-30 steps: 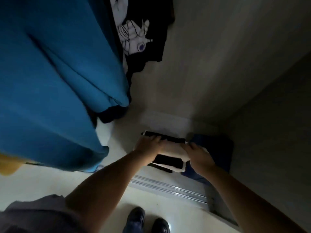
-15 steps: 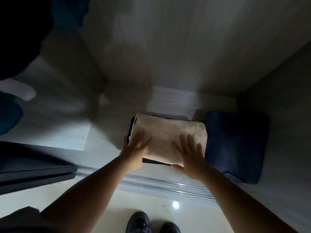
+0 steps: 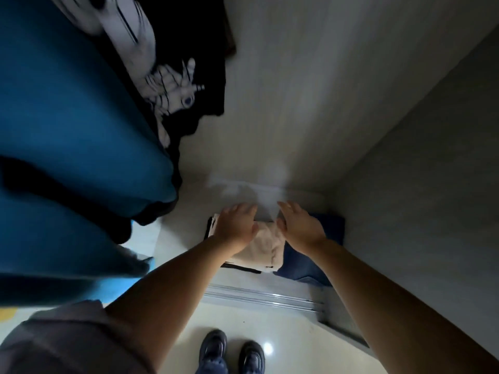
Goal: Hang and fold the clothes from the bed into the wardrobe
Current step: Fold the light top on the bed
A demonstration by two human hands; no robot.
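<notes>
A folded cream garment lies on the wardrobe floor, on top of a black folded piece whose edge shows at the front. A folded dark blue garment lies right beside it. My left hand hovers flat over the cream garment's left part, fingers straight and empty. My right hand is spread open over the seam between the cream and blue pieces, holding nothing. I cannot tell whether either palm touches the cloth.
A teal garment and a black printed T-shirt hang at the left, close to my left arm. The wardrobe's back wall and right side wall enclose the space. A sliding-door track runs along the front edge.
The view rose back up, so the hanging clothes fill the left again. Both hands lifted from pressing on the cream garment and moved further in, fingers spread.
</notes>
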